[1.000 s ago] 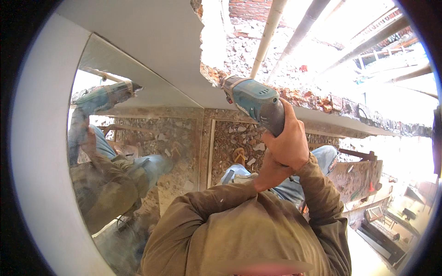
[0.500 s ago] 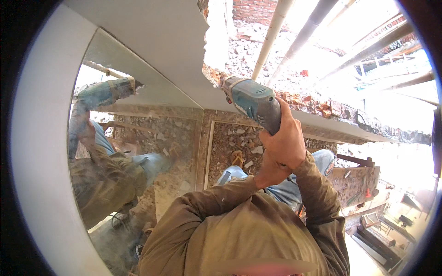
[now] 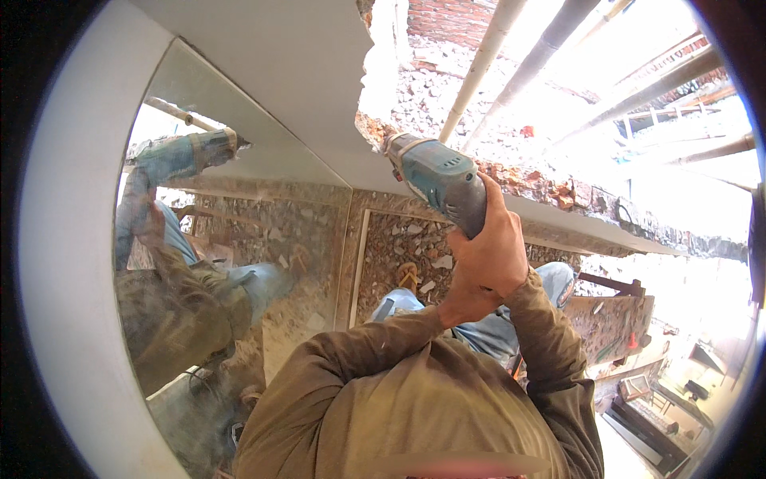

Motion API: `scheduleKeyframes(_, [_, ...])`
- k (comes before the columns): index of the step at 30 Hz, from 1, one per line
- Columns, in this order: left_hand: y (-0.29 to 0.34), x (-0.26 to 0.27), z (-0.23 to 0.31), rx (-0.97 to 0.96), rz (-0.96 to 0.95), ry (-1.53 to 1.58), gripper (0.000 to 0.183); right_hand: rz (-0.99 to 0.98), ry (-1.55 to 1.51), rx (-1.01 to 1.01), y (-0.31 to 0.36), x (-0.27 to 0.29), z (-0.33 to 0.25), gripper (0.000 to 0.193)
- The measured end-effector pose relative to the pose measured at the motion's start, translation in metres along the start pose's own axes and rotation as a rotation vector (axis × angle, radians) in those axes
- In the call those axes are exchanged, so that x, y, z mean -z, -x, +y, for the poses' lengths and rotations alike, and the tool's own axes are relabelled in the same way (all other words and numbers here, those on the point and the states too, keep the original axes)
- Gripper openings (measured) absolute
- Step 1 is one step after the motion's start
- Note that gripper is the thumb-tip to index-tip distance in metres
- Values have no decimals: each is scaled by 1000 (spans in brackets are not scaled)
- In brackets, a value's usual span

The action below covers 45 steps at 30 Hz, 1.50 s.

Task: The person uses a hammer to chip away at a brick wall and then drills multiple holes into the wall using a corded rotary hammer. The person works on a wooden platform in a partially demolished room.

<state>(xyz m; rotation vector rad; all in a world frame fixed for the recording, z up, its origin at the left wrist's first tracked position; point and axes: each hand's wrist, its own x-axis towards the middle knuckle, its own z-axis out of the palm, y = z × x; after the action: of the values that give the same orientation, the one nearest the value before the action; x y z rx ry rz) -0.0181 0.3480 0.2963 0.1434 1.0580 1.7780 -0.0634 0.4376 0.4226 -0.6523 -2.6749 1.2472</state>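
Note:
A teal and grey rotary hammer (image 3: pixel 437 172) points up and left, its front end against the broken edge (image 3: pixel 372 130) of the wall opening. My right hand (image 3: pixel 501 247) is wrapped round its dark rear handle. Just below, my left hand (image 3: pixel 469 297) presses against the right hand from underneath; its fingers are hidden, so its hold on the handle does not show. The tip of the tool is hidden where it meets the masonry. A mirror (image 3: pixel 263 144) on the left reflects the tool and my arms.
Bamboo poles (image 3: pixel 488 60) slant through the bright opening above rubble (image 3: pixel 427 104). Broken brick (image 3: pixel 558 188) lines the sill. Below lies a debris-strewn floor (image 3: pixel 391 247) with a sandalled foot (image 3: pixel 408 275). To the right stands a dusty wooden board (image 3: pixel 606 319).
The view has shifted slightly, moving the wall edge a little to the right in the picture. Both hands and the rotary hammer keep nearly the same pose against the edge.

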Motion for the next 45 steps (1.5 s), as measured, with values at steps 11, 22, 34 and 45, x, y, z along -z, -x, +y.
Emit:
scheduleKeyframes(11, [-28,11,-38,-320,-58,-62,59,-13,-12,0,-8,-5,-2,77])
scheduleKeyframes(22, [-29,-3,20,-415,-82,-59,48,-51,50,-1,-25,3,-10,75])
scheduleKeyframes(34, [24,17,51,-660,252,-446,63,-192,-641,-38,22,-23,10,73])
scheduleKeyframes(45, [-10,26,173,-407,35,-197,30,-125,-429,59,-76,-4,-30,36])
